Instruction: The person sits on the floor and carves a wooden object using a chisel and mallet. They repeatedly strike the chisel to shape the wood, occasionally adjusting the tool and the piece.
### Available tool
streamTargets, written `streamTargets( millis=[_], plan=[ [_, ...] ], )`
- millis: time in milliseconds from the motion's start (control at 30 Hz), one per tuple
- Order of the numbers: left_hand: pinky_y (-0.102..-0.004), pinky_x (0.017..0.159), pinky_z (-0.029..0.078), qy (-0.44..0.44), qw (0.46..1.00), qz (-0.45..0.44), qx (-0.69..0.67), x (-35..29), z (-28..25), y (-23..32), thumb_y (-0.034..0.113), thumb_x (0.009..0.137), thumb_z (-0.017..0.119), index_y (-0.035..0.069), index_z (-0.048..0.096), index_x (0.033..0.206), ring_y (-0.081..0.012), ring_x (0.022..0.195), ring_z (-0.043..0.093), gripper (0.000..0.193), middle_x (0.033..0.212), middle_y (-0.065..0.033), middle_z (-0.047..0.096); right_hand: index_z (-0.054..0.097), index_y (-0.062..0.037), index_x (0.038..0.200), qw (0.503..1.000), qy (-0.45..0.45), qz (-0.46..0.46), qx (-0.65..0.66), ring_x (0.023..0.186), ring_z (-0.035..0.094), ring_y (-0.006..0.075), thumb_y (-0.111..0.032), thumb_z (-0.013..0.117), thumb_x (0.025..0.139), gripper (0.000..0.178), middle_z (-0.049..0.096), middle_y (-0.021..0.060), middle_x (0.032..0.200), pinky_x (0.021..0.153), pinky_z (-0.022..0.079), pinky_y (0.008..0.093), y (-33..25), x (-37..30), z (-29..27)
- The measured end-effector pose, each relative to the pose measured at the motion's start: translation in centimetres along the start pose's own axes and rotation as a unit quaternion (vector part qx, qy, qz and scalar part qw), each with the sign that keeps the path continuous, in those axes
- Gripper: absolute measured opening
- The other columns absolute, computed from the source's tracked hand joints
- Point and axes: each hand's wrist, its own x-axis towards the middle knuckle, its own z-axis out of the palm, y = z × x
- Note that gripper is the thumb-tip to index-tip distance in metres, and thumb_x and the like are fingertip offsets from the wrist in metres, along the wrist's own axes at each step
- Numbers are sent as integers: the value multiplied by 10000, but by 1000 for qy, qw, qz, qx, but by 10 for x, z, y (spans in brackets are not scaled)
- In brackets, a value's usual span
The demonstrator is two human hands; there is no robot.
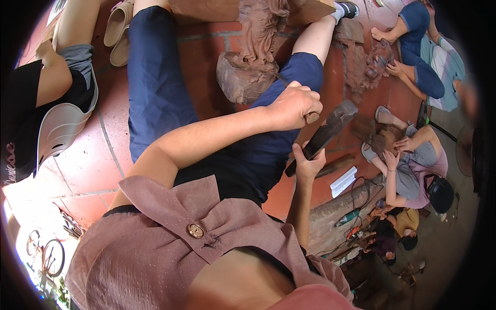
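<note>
My left hand (295, 107) is wrapped round a chisel (311, 117), its wooden handle end showing below the fist. The thin blade reaches up and left towards a reddish-brown wooden carving (258, 36) with draped folds; I cannot tell whether the tip touches it. The carving has a rough, block-like base (238, 77) and sits between my legs. Just below the left fist, my right hand (310, 161) grips a dark wooden mallet (330, 129), a long bar tilted up to the right. The mallet is apart from the chisel handle.
A long wooden piece (335, 166) and a white paper (343, 182) lie on the red tiled floor by my right arm. Beyond, other people handle brown carvings (380, 62). A grey plastic chair (67, 124) with a seated person stands at left. Cables and a green power tool (347, 217) lie lower right.
</note>
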Motion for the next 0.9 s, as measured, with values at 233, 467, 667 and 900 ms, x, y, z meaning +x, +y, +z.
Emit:
streamTargets(
  millis=[233,467,667,900],
  plan=[
    [-347,692,349,72,997,-39,5,6,9,-2,-12,650,627,131,497,621,-232,704,546,195,670,3,503,554,-44,888,998,23,-5,57,677,515,71,86,745,723,284,529,-18,774,638,449,229,-22,3,-3],
    [-349,659,350,85,993,-73,-39,21,3,-2,-29,656,609,116,486,625,-239,694,555,192,661,-7,503,557,-43,901,995,30,-56,73,697,521,80,82,755,724,294,542,-12,799,652,455,232,-15,7,-11],
    [-343,647,347,123,991,-38,-42,18,10,-8,-40,645,604,116,483,631,-237,678,551,198,654,-4,501,569,-30,921,987,-17,26,-159,677,532,81,45,755,727,279,567,-10,791,640,463,242,-26,14,-4],
    [-361,671,366,60,996,-61,-6,15,8,-6,-6,645,653,117,508,640,-248,722,566,190,678,-14,525,604,-5,954,1000,21,0,-10,666,571,128,-28,760,686,310,618,36,755,653,490,293,12,5,1]
  ],
)
